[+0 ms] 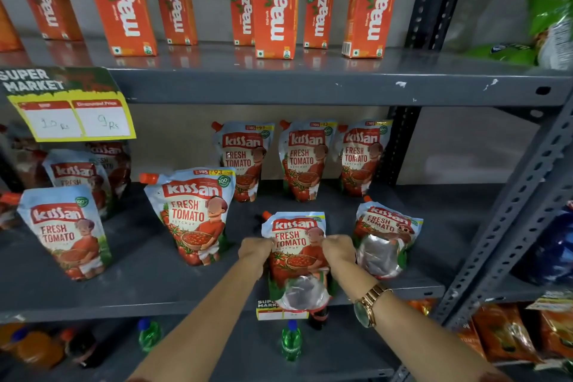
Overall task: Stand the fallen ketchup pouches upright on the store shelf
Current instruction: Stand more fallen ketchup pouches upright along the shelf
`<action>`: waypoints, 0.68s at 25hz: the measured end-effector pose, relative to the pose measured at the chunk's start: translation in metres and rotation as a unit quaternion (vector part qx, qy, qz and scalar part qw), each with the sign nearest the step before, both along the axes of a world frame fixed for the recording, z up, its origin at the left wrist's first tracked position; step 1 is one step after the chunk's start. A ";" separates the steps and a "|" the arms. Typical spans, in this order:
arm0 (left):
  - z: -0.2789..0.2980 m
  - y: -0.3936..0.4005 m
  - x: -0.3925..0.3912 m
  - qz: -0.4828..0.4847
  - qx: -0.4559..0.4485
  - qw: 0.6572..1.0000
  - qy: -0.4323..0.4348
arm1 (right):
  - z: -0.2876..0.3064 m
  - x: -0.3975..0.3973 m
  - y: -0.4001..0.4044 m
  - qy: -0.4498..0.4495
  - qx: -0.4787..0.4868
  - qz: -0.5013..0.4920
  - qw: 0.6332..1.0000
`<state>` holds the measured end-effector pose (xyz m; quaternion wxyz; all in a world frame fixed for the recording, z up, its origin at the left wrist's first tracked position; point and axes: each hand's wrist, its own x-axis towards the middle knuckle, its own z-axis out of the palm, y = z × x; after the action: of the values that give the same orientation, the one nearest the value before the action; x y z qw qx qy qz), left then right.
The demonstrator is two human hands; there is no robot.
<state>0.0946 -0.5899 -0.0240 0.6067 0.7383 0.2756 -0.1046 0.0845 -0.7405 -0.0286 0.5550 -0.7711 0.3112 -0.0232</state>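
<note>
Hands grip one ketchup pouch (297, 245) low in the frame's centre: left hand (255, 249) clasps its left edge, right hand (338, 247) its right edge, pouch between them, its clear base overhanging the shelf (155, 288) front.

- The juice boxes (276, 6) up top say "maaza" and "10/-".
- The ketchup pouches (192, 214) say "Kissan Fresh Tomato Ketchup".
- The yellow price sign (71, 102) says "SUPER MARKET", "10 Rs", "9 Rs".

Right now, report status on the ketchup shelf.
Left hand and right hand gripping centre pouch, base overhanging shelf edge. Fallen pouch lying to its right. Nothing blocking.
</note>
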 end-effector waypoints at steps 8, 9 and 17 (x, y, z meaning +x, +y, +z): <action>0.038 0.007 0.001 0.054 -0.044 0.972 -0.224 | 0.040 -0.001 0.018 -0.229 0.026 -0.016 0.973; 0.041 0.010 0.002 0.045 -0.040 0.966 -0.252 | 0.042 0.000 0.019 -0.249 0.013 -0.005 0.968; 0.041 0.034 -0.007 -0.074 -0.040 0.963 -0.258 | 0.032 0.002 0.028 -0.233 -0.066 -0.022 0.970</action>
<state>0.0879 -0.5555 0.0166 0.6769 0.7336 0.0499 0.0336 0.0861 -0.7128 0.0029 0.5596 -0.7722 0.1881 -0.2350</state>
